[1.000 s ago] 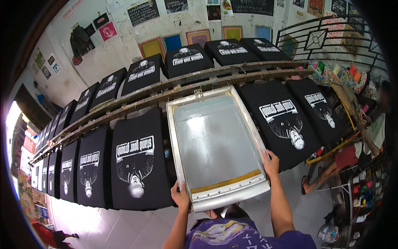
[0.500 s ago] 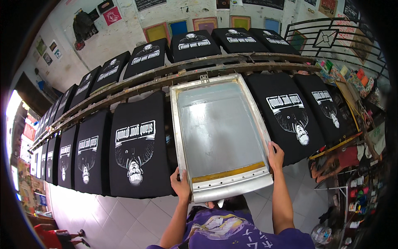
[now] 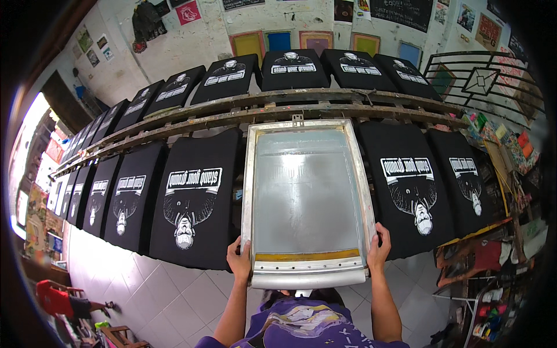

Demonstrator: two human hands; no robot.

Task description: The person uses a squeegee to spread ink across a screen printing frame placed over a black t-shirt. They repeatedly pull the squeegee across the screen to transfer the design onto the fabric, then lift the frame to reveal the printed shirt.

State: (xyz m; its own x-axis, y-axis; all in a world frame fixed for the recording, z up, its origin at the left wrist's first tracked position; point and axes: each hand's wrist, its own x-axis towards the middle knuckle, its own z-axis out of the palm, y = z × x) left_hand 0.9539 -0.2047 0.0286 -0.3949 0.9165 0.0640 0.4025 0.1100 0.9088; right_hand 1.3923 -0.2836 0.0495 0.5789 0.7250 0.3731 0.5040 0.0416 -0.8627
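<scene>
A screen-printing frame [image 3: 250, 191] with silvery metal edges and grey mesh lies in front of me, between black printed shirts. Along its near end run a yellow strip [image 3: 307, 256] and a rounded silver bar [image 3: 310, 279]. My left hand [image 3: 239, 261] grips the frame's left edge near that end. On the opposite edge, my right hand [image 3: 379, 249] holds it at about the same height, fingers curled around the side. What lies under the mesh cannot be made out.
Black shirts with white prints lie on boards on both sides, such as a left one [image 3: 194, 191] and a right one [image 3: 406, 174]. Wooden rails [image 3: 348, 95] run behind the frame. A person in red [image 3: 58, 298] is at lower left. Shelves with bottles stand at right.
My view has turned, so the whole scene is shifted and the frame looks straighter. Both hands keep their grip near its close end.
</scene>
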